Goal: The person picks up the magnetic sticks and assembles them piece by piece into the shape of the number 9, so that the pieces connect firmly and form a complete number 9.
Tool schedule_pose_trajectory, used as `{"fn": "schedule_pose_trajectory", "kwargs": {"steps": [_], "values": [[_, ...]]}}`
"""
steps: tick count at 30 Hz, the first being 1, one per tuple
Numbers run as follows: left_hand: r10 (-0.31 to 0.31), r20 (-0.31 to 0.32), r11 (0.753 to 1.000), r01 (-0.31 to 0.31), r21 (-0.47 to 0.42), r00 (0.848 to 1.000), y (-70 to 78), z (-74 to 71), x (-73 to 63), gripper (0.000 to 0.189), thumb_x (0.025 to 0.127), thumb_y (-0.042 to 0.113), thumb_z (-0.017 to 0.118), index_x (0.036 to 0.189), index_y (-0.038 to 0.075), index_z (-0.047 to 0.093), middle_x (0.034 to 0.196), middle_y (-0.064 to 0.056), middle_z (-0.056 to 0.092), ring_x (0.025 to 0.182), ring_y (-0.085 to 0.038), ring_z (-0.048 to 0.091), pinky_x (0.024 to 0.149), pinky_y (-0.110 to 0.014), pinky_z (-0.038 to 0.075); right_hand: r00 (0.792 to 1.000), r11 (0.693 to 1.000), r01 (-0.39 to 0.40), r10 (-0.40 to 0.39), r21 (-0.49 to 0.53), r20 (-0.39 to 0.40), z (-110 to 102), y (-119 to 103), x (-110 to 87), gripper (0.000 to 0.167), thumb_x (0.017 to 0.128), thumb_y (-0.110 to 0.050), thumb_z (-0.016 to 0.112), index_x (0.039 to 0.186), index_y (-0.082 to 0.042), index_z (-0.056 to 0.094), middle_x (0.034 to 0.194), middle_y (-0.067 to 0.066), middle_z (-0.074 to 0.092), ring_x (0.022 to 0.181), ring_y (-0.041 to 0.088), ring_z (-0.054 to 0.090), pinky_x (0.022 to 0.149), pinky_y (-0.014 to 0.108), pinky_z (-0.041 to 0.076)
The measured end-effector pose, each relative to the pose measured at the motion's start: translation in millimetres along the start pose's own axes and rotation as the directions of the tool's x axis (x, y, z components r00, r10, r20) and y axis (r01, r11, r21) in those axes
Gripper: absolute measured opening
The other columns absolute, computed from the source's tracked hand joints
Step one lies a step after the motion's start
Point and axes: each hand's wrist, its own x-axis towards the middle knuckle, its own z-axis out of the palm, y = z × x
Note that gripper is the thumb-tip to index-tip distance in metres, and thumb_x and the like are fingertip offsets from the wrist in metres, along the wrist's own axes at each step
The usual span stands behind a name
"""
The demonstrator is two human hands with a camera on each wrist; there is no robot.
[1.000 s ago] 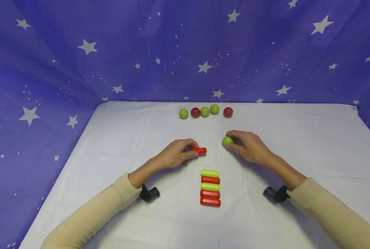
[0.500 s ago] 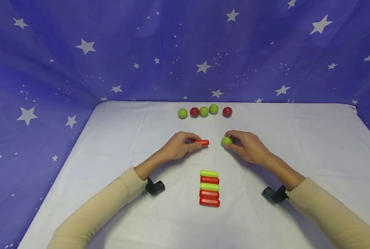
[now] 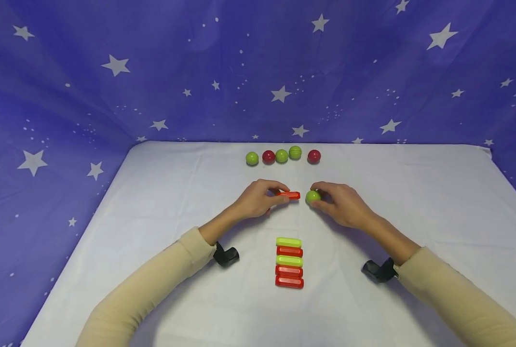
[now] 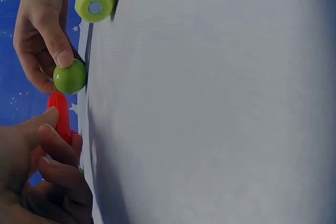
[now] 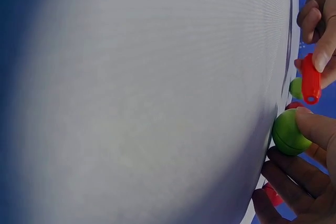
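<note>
Between its thumb and fingers, my left hand [image 3: 258,198] pinches a red magnetic rod [image 3: 291,195], held level with its free end pointing right. My right hand [image 3: 345,205] grips a green ball [image 3: 312,197] between thumb and fingers. In the head view only a narrow gap separates the rod's end from the ball. The same ball [image 4: 70,77] and rod [image 4: 61,116] are close together in the left wrist view. From the right wrist, the rod's end [image 5: 311,96] shows a small round hole just above the ball [image 5: 290,132].
Nearer me, several red rods [image 3: 289,282] and yellow-green rods [image 3: 289,242] lie stacked in a column on the white cloth [image 3: 188,308]. Toward the back, several green balls [image 3: 252,158] and red balls [image 3: 314,156] form a loose row. A starry blue curtain [image 3: 223,58] stands behind.
My left hand has moved right and away from me with the red rod, bringing its end close to the green ball. My right hand has hardly moved and still holds the ball.
</note>
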Motion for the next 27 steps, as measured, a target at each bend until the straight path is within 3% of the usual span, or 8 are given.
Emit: {"fn": "schedule_pose_trajectory", "kwargs": {"steps": [18, 27], "values": [[-0.033, 0.022, 0.999, 0.034, -0.003, 0.999, -0.9, 6.3, 11.5, 0.028, 0.093, 0.023, 0.071, 0.119, 0.013, 0.070, 0.098, -0.003, 0.064, 0.046, -0.016, 0.056, 0.048, -0.023, 0.040, 1.000, 1.000, 0.003, -0.003, 0.007, 0.011, -1, 1, -0.2, 0.034, 0.089, -0.014, 0.074, 0.120, -0.004, 0.065, 0.105, 0.007, 0.068, 0.094, 0.026, 0.058, 0.092, 0.050, 0.046], [-0.028, 0.034, 0.997, 0.031, -0.074, 0.999, -2.4, 9.3, 16.1, 0.027, 0.093, 0.020, 0.071, 0.117, 0.009, 0.070, 0.093, -0.004, 0.064, 0.047, -0.016, 0.054, 0.046, -0.023, 0.039, 1.000, 1.000, 0.018, -0.018, 0.002, 0.005, -1, 3, 0.4, 0.034, 0.089, -0.015, 0.075, 0.120, -0.005, 0.065, 0.105, 0.007, 0.068, 0.094, 0.026, 0.059, 0.091, 0.049, 0.047]]}}
